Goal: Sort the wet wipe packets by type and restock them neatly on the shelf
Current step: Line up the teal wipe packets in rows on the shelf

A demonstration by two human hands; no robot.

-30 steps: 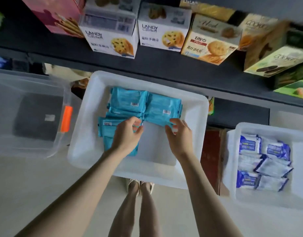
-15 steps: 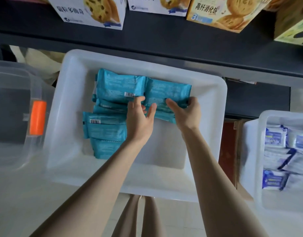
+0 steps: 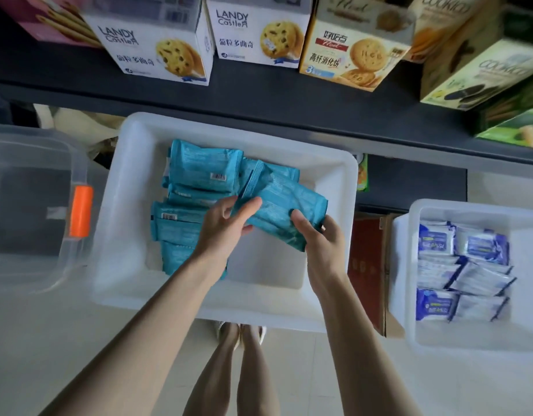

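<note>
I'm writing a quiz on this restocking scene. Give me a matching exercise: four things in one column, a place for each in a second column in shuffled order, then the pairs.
Things
1. teal packets in hand
2. blue-and-white packets
3. cookie boxes
4. orange latch

Places
A. on the dark shelf at the top
B. in the right white bin
C. on the clear tub at the left
D. above the middle white bin, held by the left hand and right hand

Pairs: 1-D, 2-B, 3-A, 4-C
</note>
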